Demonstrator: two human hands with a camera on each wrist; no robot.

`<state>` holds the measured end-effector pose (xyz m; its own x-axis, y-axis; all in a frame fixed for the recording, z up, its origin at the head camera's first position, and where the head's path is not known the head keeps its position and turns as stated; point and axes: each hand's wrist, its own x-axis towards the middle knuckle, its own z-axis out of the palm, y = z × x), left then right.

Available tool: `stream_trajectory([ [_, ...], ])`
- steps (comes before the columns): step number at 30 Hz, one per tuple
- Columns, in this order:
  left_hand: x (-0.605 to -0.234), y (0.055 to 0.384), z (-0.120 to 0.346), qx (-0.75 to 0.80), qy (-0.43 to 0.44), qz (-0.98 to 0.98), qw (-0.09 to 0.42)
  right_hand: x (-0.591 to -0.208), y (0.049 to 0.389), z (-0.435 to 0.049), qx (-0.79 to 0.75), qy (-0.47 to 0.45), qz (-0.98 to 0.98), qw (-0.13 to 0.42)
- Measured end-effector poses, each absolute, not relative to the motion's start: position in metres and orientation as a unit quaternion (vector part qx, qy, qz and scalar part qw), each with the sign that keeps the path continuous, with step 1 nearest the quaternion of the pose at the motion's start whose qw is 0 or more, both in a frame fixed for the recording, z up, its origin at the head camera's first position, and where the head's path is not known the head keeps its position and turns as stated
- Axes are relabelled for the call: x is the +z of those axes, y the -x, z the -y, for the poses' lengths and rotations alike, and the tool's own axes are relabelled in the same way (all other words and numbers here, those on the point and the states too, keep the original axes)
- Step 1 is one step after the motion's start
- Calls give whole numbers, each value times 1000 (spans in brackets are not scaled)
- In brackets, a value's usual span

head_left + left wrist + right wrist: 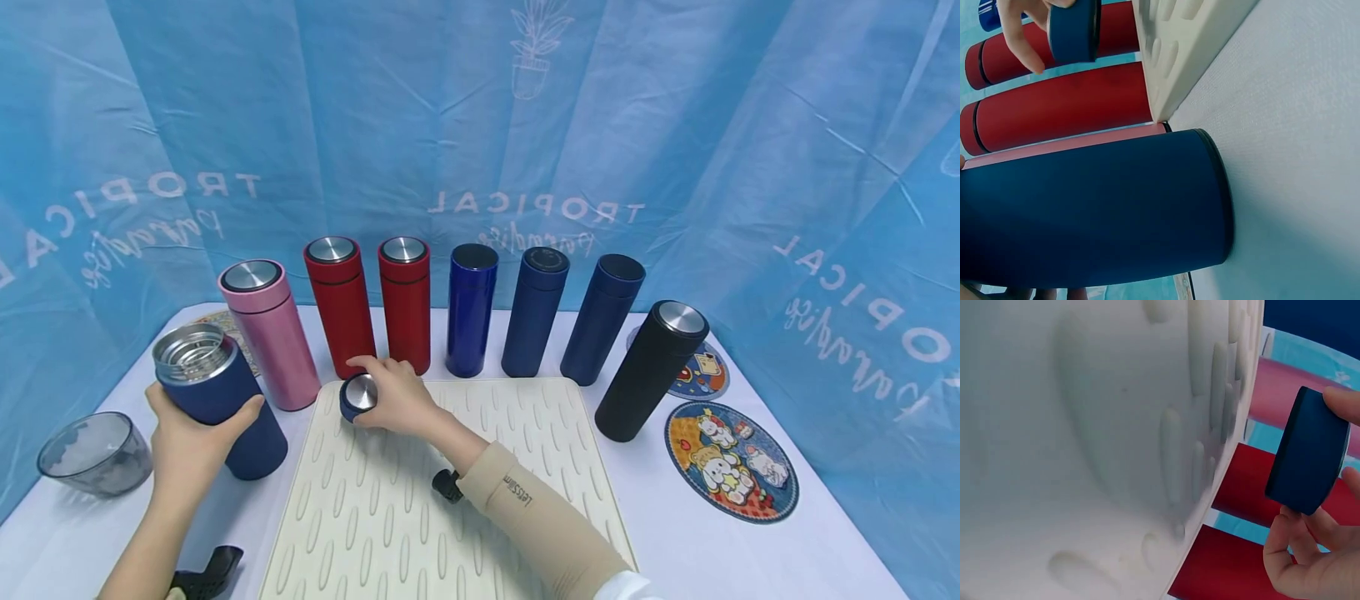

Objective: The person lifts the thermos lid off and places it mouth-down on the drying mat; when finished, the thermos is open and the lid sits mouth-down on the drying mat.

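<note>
On the left, my left hand [193, 437] grips an uncapped navy thermos [243, 417], its steel mouth showing. In the left wrist view the thermos body [1097, 209] fills the lower left. My right hand [401, 400] holds a navy thermos lid [359, 395] with a steel top over the far left part of a cream ridged mat [450, 517]. Up close in the right wrist view, fingers and thumb pinch the lid [1311, 453] by its edge, apart from the mat. A pink thermos [276, 342] stands just behind the left hand's thermos.
Behind the mat stand two red thermoses [406, 312], a glossy blue one [472, 317], two navy ones [534, 321] and a black one [648, 375]. A smoky glass bowl [97, 458] sits far left. Round cartoon coasters [731, 462] lie at right. Blue curtains [480, 108] enclose the table.
</note>
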<state>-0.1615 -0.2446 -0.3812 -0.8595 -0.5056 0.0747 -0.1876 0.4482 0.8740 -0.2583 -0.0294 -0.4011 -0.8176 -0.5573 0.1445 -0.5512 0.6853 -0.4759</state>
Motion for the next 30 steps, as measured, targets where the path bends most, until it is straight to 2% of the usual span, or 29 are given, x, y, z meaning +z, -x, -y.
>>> stream_trajectory([
  [9,-380,162,245,-472,-207,840,171,-404,265,49,-183,344,-921,26],
  [30,-382,162,245,-471,-205,840,174,-409,264,62,-125,319,-939,33],
])
